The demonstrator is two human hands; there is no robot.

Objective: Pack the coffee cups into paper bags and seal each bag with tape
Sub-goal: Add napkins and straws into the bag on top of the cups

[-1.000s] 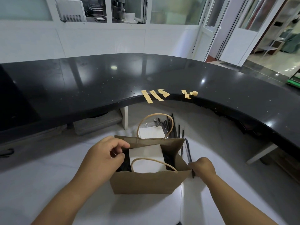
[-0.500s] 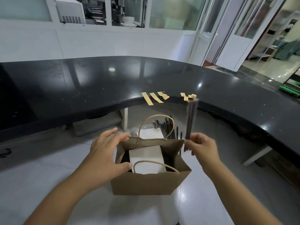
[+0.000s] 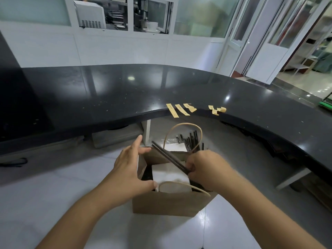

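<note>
A brown paper bag (image 3: 167,203) with rope handles stands open on the white lower counter in the head view. Inside it lies a white flat piece (image 3: 168,172) over dark contents; no cup shape shows plainly. My left hand (image 3: 131,168) is spread at the bag's left rim, thumb on the near edge, fingers straight. My right hand (image 3: 206,168) grips dark straws (image 3: 168,158) slanted over the bag's mouth, their far ends pointing up and left. Several strips of tan tape (image 3: 181,110) hang stuck along the black counter's edge.
A curved black counter (image 3: 125,94) wraps around behind and to the right. More dark straws (image 3: 190,140) and a white sheet (image 3: 175,146) lie behind the bag. The white lower counter (image 3: 53,203) spreads to the left and front.
My right hand picked straws up from beside the bag, raised them upright, then swung them down over the bag's mouth. My left hand shifted from inside the bag to its left rim.
</note>
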